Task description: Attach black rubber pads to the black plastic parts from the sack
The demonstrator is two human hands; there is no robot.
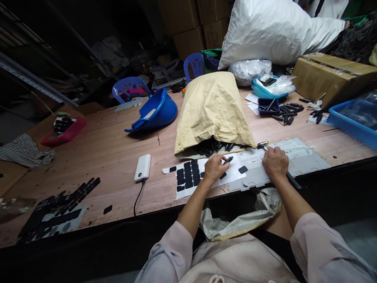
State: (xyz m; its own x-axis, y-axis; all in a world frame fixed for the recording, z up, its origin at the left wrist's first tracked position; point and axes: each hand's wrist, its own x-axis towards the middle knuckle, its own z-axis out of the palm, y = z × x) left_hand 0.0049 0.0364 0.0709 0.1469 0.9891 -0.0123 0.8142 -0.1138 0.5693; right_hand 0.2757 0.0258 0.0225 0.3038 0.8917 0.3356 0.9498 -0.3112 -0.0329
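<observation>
Left hand (216, 167) pinches a small black piece (228, 160) between thumb and fingertips, at 6 o'clock of the tan sack (212, 110). Right hand (275, 162) is closed round a black-handled tool (292, 180), shaft aimed to 11 o'clock.

Risks, as I judge them:
- Worktop (112, 145): both hands sit near its 6 o'clock edge. Anything nudged that way could drop off into the lap.
- Sack: its mouth faces the person and loose black parts (218, 147) lie in it. A knock could spill more onto the sheets.
- Grey sheet (300, 157): under the right hand, lying at the edge. It could slide if pressed sideways.
- White sheet (235, 173) of black pads (188, 175): pinned only by the left wrist, so it could shift.
- Power bank (143, 167), at 9 o'clock of the left hand: its cable hangs over the edge and a sleeve could snag it.
- Tool tip: near the left fingers, so a slip could jab them.
- Small piece: if dropped, it's lost among same-coloured parts.
</observation>
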